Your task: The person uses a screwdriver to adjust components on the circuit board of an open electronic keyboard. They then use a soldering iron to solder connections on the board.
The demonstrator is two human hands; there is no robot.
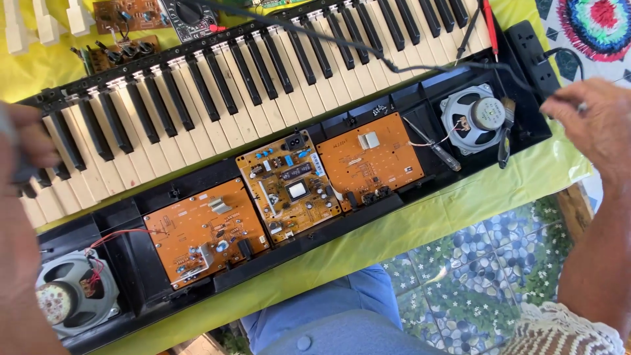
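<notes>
A: Right hand is being held past the right end of the keyboard, fingers pinched narrow on a black cable. The cable is being run up-left across the keys toward the meter at the far edge.

B: Left hand?

A: It is being rested at the keyboard's left end, curled on something dark; what, cannot be told. The cable is being kept nearer the right hand.

B: Surface?

A: The opened case is being laid slantwise on a yellow cloth; three boards and two speakers are being left exposed. Tiled floor is being shown below the near edge.
</notes>
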